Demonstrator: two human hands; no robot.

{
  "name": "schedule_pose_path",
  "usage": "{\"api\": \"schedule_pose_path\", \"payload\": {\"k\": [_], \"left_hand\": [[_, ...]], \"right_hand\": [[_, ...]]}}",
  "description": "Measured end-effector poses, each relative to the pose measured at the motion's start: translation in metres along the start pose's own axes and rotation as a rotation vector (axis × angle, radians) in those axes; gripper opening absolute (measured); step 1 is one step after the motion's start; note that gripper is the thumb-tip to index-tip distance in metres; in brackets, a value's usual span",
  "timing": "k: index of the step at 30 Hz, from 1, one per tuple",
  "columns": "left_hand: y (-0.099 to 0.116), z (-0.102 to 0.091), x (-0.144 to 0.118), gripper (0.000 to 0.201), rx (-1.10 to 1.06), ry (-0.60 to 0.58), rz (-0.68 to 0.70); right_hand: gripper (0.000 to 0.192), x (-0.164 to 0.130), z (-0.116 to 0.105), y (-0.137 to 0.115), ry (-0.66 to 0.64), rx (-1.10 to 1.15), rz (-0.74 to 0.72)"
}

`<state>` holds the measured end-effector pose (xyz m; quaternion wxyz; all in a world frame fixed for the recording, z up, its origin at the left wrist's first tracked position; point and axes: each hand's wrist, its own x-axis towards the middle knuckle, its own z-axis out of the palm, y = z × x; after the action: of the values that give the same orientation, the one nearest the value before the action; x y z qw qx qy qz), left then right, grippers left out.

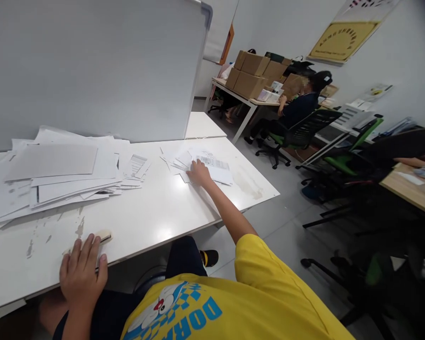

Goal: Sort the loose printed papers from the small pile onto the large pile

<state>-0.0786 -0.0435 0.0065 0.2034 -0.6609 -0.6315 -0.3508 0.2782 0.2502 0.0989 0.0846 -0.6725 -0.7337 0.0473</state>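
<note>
Shirt [269,288] nearest. Slips [217,171] right of stack [58,160], right hand [200,174] on them: fingers part-curled, can't tell grip; light touch avoids skewing. Left hand [82,275] this side of stack, fingers extended, nothing visibly held.

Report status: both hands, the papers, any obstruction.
Right hand on small paper pile. Left hand at table edge, partly covering pale object. Larger paper stack lies left, apart; no obstruction visible at right hand.
</note>
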Motion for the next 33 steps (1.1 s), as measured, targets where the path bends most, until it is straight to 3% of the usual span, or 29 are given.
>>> {"api": "schedule_pose_path", "payload": {"k": [4, 9, 11, 15, 18, 20, 23, 26, 28, 30, 33], "left_hand": [[0.000, 0.001, -0.001, 0.072, -0.023, -0.010, -0.070], [0.002, -0.002, 0.001, 0.070, -0.039, -0.027, -0.109], [0.005, -0.003, 0.002, 0.070, -0.042, -0.017, -0.100], [0.030, -0.006, 0.009, 0.074, -0.067, 0.080, -0.011], [0.068, 0.003, 0.029, 0.067, -0.323, 0.081, 0.050], [0.095, 0.018, 0.050, 0.060, -0.546, -0.037, -0.108], [0.121, 0.055, 0.089, 0.062, -0.878, -0.180, -0.447], [0.125, 0.086, 0.118, 0.062, -1.093, -0.313, -0.751], [0.120, 0.095, 0.129, 0.064, -1.198, -0.347, -0.899], [0.113, 0.095, 0.133, 0.069, -1.244, -0.326, -0.952], [0.102, 0.082, 0.135, 0.071, -1.193, -0.236, -0.857]], "right_hand": [[0.027, -0.007, 0.013, 0.021, 0.047, 0.034, 0.022], [0.030, -0.011, 0.007, 0.027, 0.089, 0.046, 0.054], [0.031, -0.022, -0.001, 0.027, 0.176, 0.129, 0.057], [0.027, -0.064, -0.023, 0.015, 0.553, 0.650, -0.122], [0.032, -0.093, -0.032, -0.003, 0.714, 1.124, -0.038], [0.035, -0.104, -0.028, -0.016, 0.693, 1.381, 0.104], [0.035, -0.111, -0.004, -0.033, 0.563, 1.611, 0.210], [0.035, -0.121, 0.029, -0.040, 0.443, 1.692, 0.313], [0.034, -0.129, 0.044, -0.038, 0.383, 1.697, 0.378], [0.034, -0.134, 0.049, -0.030, 0.306, 1.690, 0.379], [0.037, -0.133, 0.038, -0.017, 0.172, 1.654, 0.295]]}}
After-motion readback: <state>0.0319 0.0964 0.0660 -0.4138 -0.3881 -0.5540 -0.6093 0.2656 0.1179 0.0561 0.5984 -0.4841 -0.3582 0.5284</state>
